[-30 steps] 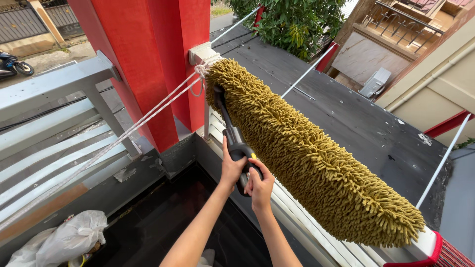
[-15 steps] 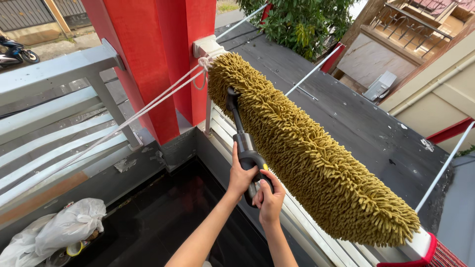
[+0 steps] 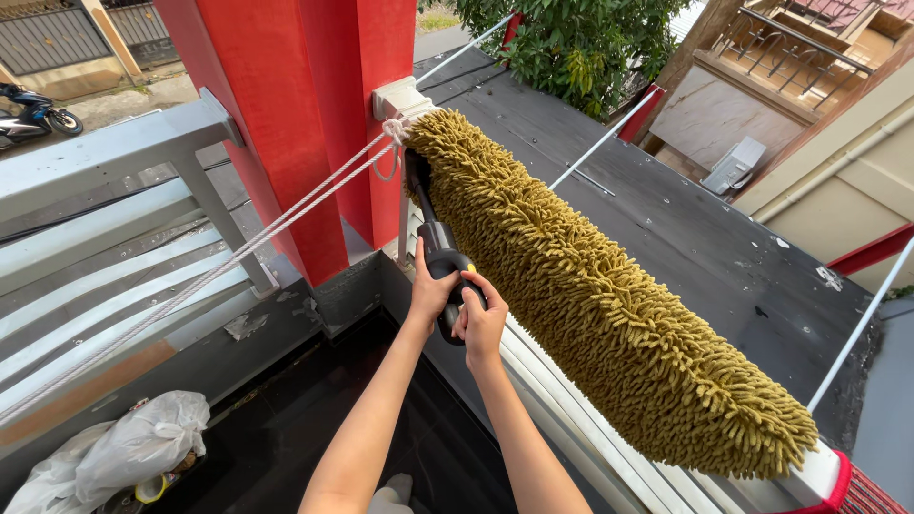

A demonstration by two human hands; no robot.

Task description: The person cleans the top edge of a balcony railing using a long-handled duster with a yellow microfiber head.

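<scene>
1. The left hand [image 3: 431, 290] is wrapped around the black mop handle [image 3: 440, 257], fingers curled shut on it.
2. The right hand [image 3: 481, 319] grips the same handle just below, touching the left hand, fingers closed around the lower end.
3. The olive-green chenille mop head [image 3: 609, 305] lies lengthwise along the top of the white balcony wall [image 3: 562, 409], running from the red pillar [image 3: 305, 114] towards the lower right.
4. A white rope [image 3: 238, 252] is tied at the wall's corner just beside the mop head's upper end.
5. A white plastic bag [image 3: 143, 443] sits on the dark floor, well apart at lower left.
</scene>
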